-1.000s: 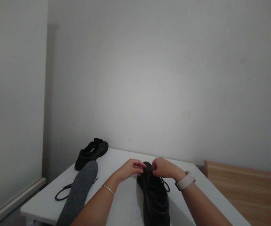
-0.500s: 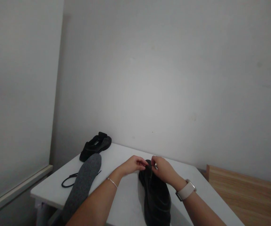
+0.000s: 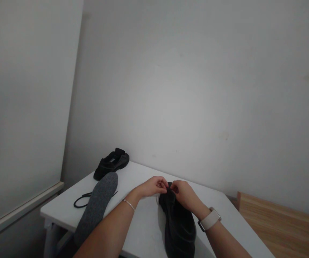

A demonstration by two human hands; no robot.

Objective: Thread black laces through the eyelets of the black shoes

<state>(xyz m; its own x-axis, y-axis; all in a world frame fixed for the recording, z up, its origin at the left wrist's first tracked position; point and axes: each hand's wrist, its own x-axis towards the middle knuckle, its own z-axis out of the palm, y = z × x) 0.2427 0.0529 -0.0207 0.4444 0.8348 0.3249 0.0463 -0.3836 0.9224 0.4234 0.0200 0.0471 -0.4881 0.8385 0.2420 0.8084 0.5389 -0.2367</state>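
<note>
A black shoe (image 3: 180, 227) stands on the white table (image 3: 143, 222), its heel end toward me. My left hand (image 3: 154, 186) is at the far end of the shoe, thumb and fingertips pinched together at its opening. Close beside it, my right hand (image 3: 182, 191) also has its fingers pinched there, over the shoe's upper. What the fingertips hold is too small and dark to make out. A silver bracelet is on the left wrist, a pale watch (image 3: 209, 219) on the right.
A second black shoe (image 3: 112, 163) lies at the table's back left corner. In front of it are a grey felt insole (image 3: 98, 204) and a looped black lace (image 3: 80, 202). A wall rises behind the table, and a wooden board (image 3: 280, 222) is at the right.
The view has shifted slightly. My right hand has tilted and its fingertips have come nearer my left hand's at the shoe opening.
</note>
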